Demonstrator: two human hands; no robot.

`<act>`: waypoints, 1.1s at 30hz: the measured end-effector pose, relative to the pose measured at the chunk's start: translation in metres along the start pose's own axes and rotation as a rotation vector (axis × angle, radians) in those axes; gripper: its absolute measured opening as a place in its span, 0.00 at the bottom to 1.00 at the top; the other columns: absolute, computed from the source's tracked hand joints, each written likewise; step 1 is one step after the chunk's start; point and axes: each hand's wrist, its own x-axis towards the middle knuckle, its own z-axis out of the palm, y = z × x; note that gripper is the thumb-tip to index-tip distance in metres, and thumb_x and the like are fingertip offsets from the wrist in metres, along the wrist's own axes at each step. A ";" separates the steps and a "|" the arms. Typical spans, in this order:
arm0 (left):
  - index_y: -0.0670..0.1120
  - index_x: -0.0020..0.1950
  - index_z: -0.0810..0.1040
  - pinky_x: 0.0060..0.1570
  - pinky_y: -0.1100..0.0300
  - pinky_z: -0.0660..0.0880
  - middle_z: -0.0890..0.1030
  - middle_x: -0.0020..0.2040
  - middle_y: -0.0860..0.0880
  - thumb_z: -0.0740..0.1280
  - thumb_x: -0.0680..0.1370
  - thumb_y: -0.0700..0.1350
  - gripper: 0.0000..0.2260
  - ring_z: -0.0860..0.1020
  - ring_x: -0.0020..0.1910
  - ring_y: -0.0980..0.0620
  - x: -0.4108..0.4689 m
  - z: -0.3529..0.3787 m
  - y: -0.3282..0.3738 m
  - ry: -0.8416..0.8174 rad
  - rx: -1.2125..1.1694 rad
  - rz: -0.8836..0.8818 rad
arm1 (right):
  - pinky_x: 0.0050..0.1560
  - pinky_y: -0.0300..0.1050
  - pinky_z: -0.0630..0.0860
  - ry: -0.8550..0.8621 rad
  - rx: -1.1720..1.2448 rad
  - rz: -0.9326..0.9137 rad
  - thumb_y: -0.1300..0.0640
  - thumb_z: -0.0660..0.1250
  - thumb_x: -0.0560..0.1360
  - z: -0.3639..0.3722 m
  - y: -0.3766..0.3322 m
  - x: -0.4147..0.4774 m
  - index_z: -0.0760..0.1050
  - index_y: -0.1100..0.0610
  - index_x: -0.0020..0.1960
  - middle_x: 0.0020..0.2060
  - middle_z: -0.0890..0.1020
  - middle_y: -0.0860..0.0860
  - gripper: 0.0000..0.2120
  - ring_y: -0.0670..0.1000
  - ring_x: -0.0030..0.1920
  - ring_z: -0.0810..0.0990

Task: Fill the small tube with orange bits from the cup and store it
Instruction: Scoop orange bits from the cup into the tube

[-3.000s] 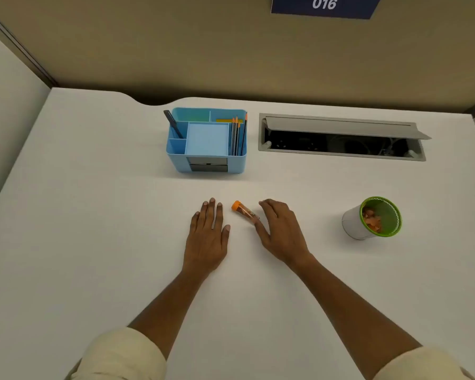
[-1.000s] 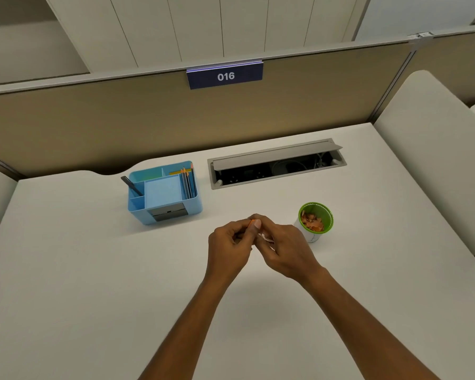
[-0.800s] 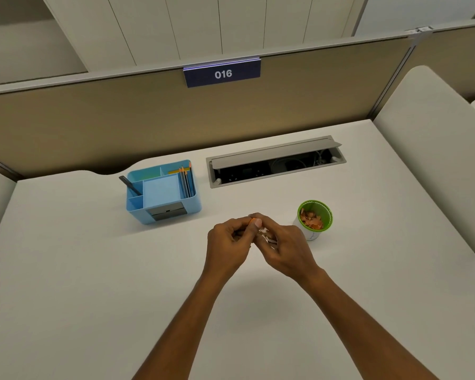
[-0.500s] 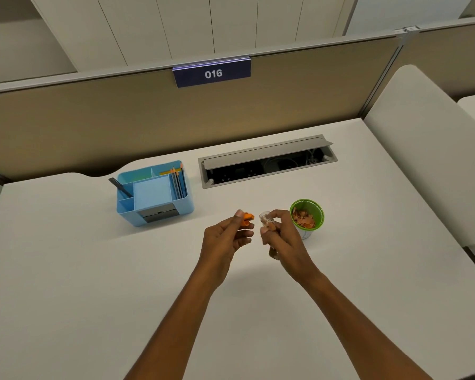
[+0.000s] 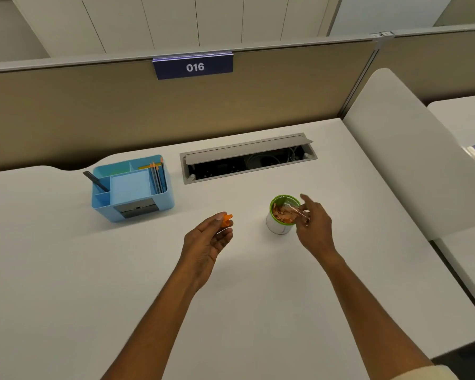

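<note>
White desk surface (image 5: pixel 66 270), left to right: light-blue plastic desk organiser (image 5: pixel 132 187); left hand (image 5: pixel 207 238), loosely curled, pinching the small orange cap (image 5: pixel 226 219) at its fingertips; green-rimmed white cup (image 5: pixel 281 215) of orange bits; right hand (image 5: pixel 314 224), closed round the small clear tube (image 5: pixel 295 212). Half a second earlier cap and tube sat close together mid-desk. Since then the uncapped tube had travelled, mouth tilted into the cup, so filling appeared to be starting.

Right hand (image 5: pixel 314 226) tips tube (image 5: pixel 295 212) over cup (image 5: pixel 279 224); left hand (image 5: pixel 207 239) pinches orange cap (image 5: pixel 226 219).
</note>
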 end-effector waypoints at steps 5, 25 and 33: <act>0.40 0.57 0.85 0.46 0.58 0.84 0.88 0.52 0.40 0.71 0.79 0.41 0.10 0.87 0.46 0.48 -0.003 -0.001 -0.007 0.010 0.004 0.012 | 0.48 0.41 0.77 -0.035 -0.082 -0.074 0.71 0.69 0.75 -0.009 0.002 0.012 0.64 0.56 0.77 0.48 0.83 0.56 0.34 0.53 0.47 0.82; 0.44 0.52 0.89 0.46 0.59 0.83 0.88 0.52 0.41 0.72 0.78 0.44 0.07 0.87 0.48 0.48 -0.012 -0.007 -0.011 0.016 0.038 0.062 | 0.53 0.54 0.83 0.046 -0.153 -0.174 0.74 0.69 0.74 -0.013 0.007 0.013 0.81 0.63 0.58 0.52 0.85 0.61 0.15 0.61 0.49 0.85; 0.46 0.50 0.89 0.46 0.58 0.84 0.88 0.51 0.41 0.76 0.70 0.49 0.12 0.86 0.49 0.46 -0.019 -0.007 -0.002 0.035 0.068 0.099 | 0.52 0.48 0.82 0.001 0.633 0.235 0.68 0.74 0.74 -0.017 -0.001 -0.004 0.83 0.55 0.55 0.50 0.87 0.56 0.12 0.56 0.51 0.84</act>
